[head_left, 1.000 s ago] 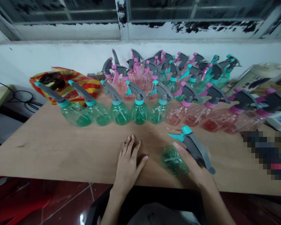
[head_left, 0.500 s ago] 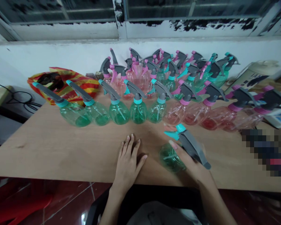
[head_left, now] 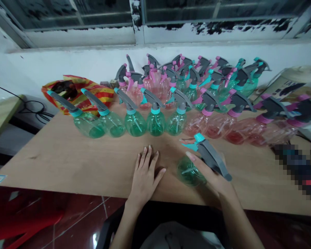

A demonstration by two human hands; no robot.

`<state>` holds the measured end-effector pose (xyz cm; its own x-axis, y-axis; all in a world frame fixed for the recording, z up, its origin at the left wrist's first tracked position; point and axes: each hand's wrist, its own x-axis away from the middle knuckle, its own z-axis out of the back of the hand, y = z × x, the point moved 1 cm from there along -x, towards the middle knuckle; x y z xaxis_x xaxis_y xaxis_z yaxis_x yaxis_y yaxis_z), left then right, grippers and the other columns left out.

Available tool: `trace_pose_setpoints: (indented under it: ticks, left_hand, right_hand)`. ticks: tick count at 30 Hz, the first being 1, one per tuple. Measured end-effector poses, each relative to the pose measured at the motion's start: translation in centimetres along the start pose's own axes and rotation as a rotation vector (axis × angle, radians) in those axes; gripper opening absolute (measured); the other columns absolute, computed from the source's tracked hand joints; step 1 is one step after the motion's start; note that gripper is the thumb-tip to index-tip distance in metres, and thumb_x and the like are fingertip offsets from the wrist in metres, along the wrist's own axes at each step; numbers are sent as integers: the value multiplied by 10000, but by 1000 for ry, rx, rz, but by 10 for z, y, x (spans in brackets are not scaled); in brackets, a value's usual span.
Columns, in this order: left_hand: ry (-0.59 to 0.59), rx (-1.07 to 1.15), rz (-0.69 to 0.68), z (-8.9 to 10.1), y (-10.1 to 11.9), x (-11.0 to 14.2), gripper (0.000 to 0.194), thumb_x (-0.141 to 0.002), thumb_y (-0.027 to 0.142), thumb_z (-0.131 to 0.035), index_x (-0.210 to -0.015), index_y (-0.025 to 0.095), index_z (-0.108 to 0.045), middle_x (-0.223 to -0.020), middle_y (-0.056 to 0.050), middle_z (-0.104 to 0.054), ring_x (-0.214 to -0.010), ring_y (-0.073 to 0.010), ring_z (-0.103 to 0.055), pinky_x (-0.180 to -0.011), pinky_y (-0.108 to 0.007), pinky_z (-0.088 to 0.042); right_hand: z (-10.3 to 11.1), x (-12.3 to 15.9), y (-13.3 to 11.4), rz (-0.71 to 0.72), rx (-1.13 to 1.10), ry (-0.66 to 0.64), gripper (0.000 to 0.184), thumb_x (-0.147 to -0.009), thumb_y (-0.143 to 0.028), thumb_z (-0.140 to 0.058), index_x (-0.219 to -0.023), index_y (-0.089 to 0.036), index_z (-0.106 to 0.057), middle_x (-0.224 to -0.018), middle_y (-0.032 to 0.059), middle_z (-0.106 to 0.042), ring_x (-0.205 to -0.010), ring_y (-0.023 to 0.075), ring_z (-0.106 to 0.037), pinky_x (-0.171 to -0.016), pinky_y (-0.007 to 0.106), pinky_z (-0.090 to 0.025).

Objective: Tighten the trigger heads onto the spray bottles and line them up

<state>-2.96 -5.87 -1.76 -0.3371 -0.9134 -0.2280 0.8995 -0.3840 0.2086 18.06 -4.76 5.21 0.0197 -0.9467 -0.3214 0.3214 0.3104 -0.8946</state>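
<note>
My left hand point(head_left: 145, 173) lies flat on the wooden table point(head_left: 75, 166), fingers spread, with nothing in it. My right hand point(head_left: 209, 174) is wrapped round the neck of a green spray bottle point(head_left: 189, 171) with a turquoise nozzle and a grey trigger head. That bottle leans over to the right, its base near the table; whether it touches the wood I cannot tell. Beyond both hands runs a front row of spray bottles: several green ones point(head_left: 156, 122) on the left, several pink ones point(head_left: 217, 126) on the right.
More pink and green spray bottles point(head_left: 160, 86) crowd against the wall behind the row. A red-and-yellow striped plastic bag point(head_left: 93, 98) sits at the back left. A white container point(head_left: 292, 83) leans at the back right. A red chair point(head_left: 23, 214) stands below the table's left edge.
The view has shifted slightly. My right hand and the held spray bottle have moved a little to the left and away from me. My left hand stays flat on the table.
</note>
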Motion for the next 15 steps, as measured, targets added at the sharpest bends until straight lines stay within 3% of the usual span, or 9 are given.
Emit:
trace_pose_setpoints:
  ticks: [11,15]
  left_hand:
    - [12,22,4,-1,-1,0,553,-965,395,-499,-1443,142,-381,-1567,-172,-280,-1459,-305,-202,-1148,-540,-244]
    - [9,25,8,-1,-1,0,551,-964,407,-498,-1434,140,-397,-1567,-171,-282,-1457,-305,-212,-1150,-536,-245]
  right_hand:
    - [-3,6,2,-27,83,93,127,-874,-368,-627,-914,-273,-702,-881,16,-751,-837,220,-727,-733,333,-582]
    - [-3,5,0,-17,66,70,138,-878,-355,-624,-971,-292,-704,-950,11,-750,-917,230,-720,-825,361,-574]
